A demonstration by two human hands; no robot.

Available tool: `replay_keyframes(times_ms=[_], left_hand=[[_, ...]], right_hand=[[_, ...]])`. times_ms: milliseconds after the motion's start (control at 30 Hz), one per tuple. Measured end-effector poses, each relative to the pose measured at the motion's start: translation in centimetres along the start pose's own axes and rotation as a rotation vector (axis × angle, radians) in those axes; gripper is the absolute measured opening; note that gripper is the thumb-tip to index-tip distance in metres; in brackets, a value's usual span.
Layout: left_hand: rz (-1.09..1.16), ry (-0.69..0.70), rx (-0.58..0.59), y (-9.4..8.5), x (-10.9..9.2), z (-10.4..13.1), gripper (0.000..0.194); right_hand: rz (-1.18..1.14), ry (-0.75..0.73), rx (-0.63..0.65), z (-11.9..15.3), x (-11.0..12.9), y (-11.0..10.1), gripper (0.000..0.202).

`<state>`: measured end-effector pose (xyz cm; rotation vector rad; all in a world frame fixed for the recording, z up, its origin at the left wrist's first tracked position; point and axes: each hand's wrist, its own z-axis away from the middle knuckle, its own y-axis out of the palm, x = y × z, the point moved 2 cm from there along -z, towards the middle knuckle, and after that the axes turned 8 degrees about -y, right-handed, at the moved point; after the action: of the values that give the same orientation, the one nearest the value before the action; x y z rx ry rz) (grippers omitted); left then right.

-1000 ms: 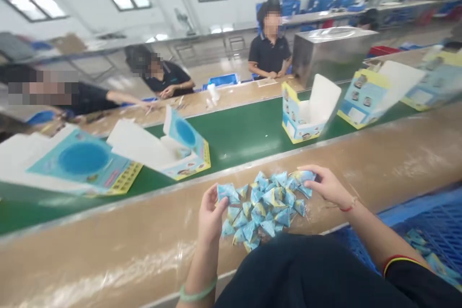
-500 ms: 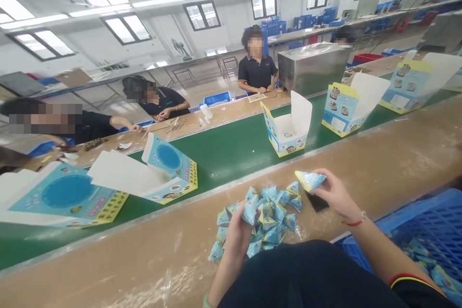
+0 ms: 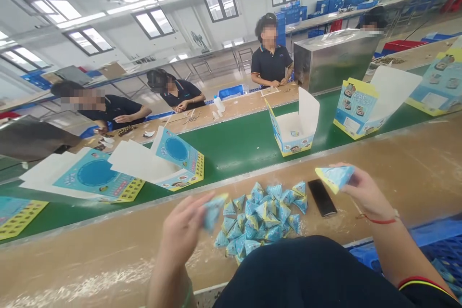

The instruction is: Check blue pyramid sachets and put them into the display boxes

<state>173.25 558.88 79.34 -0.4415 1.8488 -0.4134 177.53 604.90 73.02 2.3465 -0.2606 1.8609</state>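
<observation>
Between the fingers of my left hand [image 3: 186,226] is a blue and yellow pyramid packet [image 3: 213,212], slightly blurred, left of the pile. My right hand [image 3: 366,192] grips another pyramid packet [image 3: 335,177] by its right end, above the table near a black phone [image 3: 322,198]. A pile of similar packets [image 3: 265,216] lies on the brown table in front of my body. Beyond it, on the green belt, an open box [image 3: 294,142] has a small packet inside.
More open boxes stand along the green belt [image 3: 231,147], left [image 3: 180,159] and right [image 3: 355,108]. A blue crate [image 3: 440,245] is at the lower right. Across the belt, several people sit beside a metal housing [image 3: 325,65] and a white bottle [image 3: 218,104].
My left hand has moved left, off the pile, with a packet in it. My right hand has shifted right with its packet, and the phone is now uncovered. The camera view has shifted.
</observation>
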Motion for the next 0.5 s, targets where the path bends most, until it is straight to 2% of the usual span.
replay_keyframes(times_ms=[167, 333, 400, 500], left_hand=[[-0.026, 0.012, -0.045, -0.8, 0.4, -0.3, 0.044], [-0.048, -0.041, -0.068, -1.1, 1.4, -1.8, 0.025], [-0.045, -0.05, -0.053, -1.1, 1.8, -2.1, 0.025], [0.032, -0.101, 0.042, -0.8, 2.6, -2.3, 0.034]], right_hand=[[-0.033, 0.021, 0.063, -1.1, -0.9, 1.7, 0.05], [-0.078, -0.005, 0.005, -2.0, -2.3, 3.4, 0.039], [-0.083, 0.005, -0.007, -2.2, -2.8, 4.1, 0.04], [-0.111, 0.06, 0.005, -2.4, -3.5, 5.3, 0.038]])
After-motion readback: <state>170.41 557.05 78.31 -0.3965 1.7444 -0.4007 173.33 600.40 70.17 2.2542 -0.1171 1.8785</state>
